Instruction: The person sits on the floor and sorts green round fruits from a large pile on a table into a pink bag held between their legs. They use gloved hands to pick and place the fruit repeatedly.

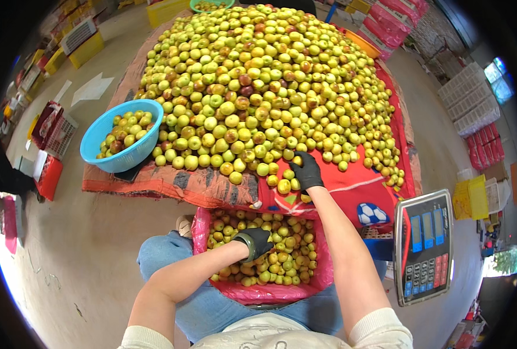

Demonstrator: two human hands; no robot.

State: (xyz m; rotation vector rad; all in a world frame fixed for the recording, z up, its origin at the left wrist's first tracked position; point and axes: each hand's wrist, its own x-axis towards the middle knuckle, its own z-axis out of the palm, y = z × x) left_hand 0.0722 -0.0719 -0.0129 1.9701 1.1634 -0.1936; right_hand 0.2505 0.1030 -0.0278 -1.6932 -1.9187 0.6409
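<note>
A large heap of yellow-green jujubes (249, 87), some blushed brown-red, covers the table before me. My right hand (308, 172), in a black glove, is at the heap's near edge on a red patterned cloth (346, 174). Its fingers curve around a jujube (298, 161); whether they grip it is unclear. Lower down, my left hand (256, 243), also black-gloved with a green bangle at the wrist, reaches into a container lined with pink plastic (326, 275). Jujubes (284, 261) fill that container between my knees. The left fingertips touch fruit there, partly hidden by the hand.
A blue plastic basket (149, 144) of jujubes stands on the table's left corner. The digital scale's display and keypad (424, 248) rise at the right, near my forearm. An orange basin (361, 43) is behind the heap. Stacked white crates (470, 100) stand farther right.
</note>
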